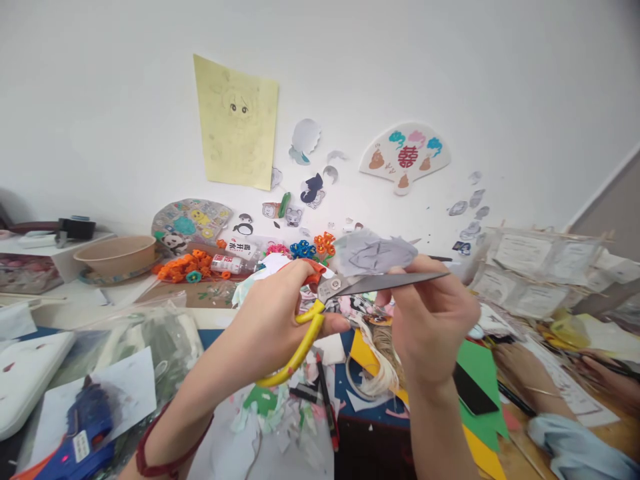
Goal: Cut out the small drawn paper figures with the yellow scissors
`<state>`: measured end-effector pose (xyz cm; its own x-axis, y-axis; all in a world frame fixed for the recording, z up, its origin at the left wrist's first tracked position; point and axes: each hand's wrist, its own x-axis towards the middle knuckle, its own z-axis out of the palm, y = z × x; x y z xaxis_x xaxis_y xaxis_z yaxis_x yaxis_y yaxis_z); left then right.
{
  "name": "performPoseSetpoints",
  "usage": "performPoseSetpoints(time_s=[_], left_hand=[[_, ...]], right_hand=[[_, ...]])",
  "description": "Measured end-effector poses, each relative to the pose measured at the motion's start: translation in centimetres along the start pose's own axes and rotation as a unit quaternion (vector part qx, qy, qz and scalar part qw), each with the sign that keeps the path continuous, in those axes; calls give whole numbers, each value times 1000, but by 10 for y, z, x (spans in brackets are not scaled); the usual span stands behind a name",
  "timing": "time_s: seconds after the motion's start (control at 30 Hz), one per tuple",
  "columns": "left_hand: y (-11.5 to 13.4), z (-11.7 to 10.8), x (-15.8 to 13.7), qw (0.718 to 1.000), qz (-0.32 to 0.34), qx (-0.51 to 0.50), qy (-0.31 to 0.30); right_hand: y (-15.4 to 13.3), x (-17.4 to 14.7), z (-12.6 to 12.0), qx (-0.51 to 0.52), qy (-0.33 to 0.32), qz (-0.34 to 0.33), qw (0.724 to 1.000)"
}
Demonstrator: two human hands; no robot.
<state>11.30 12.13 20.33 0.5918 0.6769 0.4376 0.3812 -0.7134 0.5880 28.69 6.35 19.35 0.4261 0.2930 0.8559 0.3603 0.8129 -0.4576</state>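
My left hand (280, 303) is wrapped round a pair of scissors (385, 283) with yellow handles. Their pointed blades reach rightward, in front of the fingers of my right hand (433, 313). Between those fingers I pinch a small pale paper cutout (377, 253) with dark drawn lines, raised just above the blades. Something orange-red (314, 270) shows by my left fingertips; I cannot tell whether they touch it. Below my hands, paper scraps (273, 403) lie on a white sheet, with a dark pen (326, 400) beside them.
At lower left are a blue glue gun (90, 427) and a plastic bag (150, 333). A basin (117, 255) and orange craft flowers (187, 265) stand behind. Green paper (480, 373) and a black phone (475, 390) lie right, beside another person's hand (525, 373). Cutouts and a fan (406, 157) hang on the wall.
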Motion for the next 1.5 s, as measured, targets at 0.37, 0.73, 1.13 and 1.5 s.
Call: performPoseSetpoints(time_s=[0.37, 0.73, 1.13, 1.5], left_hand=[[-1, -4, 1, 999, 22, -24, -18], [2, -1, 1, 1000, -3, 28, 10], [-1, -1, 0, 995, 18, 88, 45], [-5, -8, 1, 996, 4, 84, 8]], right_hand=[[1, 1, -4, -23, -7, -15, 1000], [1, 0, -3, -25, -14, 3, 1000], [0, 0, 0, -31, 10, 8, 999], [0, 2, -3, -49, 40, 26, 998]])
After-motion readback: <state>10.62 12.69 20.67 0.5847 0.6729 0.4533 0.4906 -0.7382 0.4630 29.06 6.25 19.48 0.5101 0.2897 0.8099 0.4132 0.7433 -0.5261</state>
